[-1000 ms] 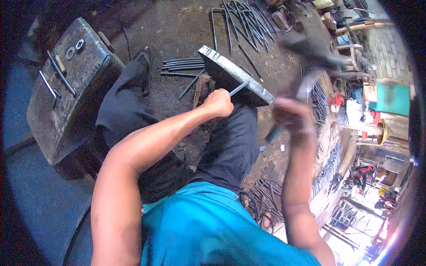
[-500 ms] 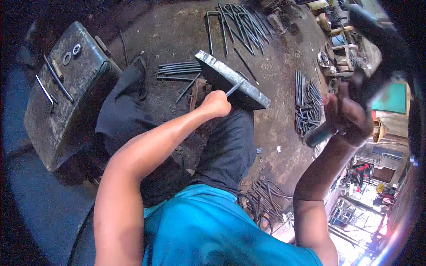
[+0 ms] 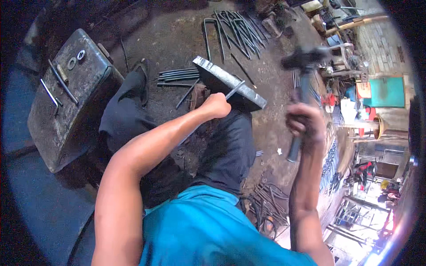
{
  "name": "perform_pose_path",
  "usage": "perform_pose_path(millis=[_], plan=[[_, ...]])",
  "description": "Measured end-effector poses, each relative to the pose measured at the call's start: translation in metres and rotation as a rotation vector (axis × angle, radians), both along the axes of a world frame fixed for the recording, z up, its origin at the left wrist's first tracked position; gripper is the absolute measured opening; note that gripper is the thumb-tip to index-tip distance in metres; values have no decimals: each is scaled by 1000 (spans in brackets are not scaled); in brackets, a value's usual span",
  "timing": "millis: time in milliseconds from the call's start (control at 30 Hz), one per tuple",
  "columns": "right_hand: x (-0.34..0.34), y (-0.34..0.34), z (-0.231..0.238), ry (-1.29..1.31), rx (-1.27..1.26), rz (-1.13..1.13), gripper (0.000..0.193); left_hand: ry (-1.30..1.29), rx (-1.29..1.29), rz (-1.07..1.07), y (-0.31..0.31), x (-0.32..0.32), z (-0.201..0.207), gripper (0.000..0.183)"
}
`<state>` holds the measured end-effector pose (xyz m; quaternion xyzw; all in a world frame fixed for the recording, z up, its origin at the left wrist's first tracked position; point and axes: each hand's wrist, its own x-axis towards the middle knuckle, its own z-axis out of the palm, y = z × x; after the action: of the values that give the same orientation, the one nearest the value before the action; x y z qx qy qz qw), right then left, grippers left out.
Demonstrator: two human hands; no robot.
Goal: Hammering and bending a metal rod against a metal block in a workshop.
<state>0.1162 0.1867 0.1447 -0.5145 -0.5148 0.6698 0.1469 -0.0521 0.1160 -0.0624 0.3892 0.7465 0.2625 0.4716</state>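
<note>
My left hand is closed around a metal rod. The rod's far end rests across the bright, worn edge of a thick dark metal slab, which stands tilted by my knee. Part of the rod also shows below my wrist. Off to the right, my right hand grips a hammer by its handle, raised in the air and blurred by motion. The hammer head is up and away from the slab, apart from the rod.
A dark metal block at left bears rods and two rings. Straight rods lie beyond the slab, and bent U-shaped rods at the far side. More rods are piled at lower right. My dark-trousered legs flank the slab.
My right hand has swung the hammer from the far right inward, toward the slab. The left hand still holds the rod at nearly the same spot. The view has shifted slightly.
</note>
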Motion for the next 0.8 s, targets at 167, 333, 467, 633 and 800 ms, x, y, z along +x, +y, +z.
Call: perform_pose_path(millis=[167,333,467,633,800], plan=[[17,26,74,541,676,429,58,-66,-44,-24,10,-1,-2,32],[2,19,-6,292,539,231,22,-113,-147,43,1,-6,0,27],[-21,4,-133,-9,-308,121,23,-283,-207,-5,3,-7,-27,29],[3,7,-90,60,-250,12,22,-360,-123,4,-4,5,-18,22],[11,-10,26,113,225,-17,30,-461,-138,35,12,3,-14,22]])
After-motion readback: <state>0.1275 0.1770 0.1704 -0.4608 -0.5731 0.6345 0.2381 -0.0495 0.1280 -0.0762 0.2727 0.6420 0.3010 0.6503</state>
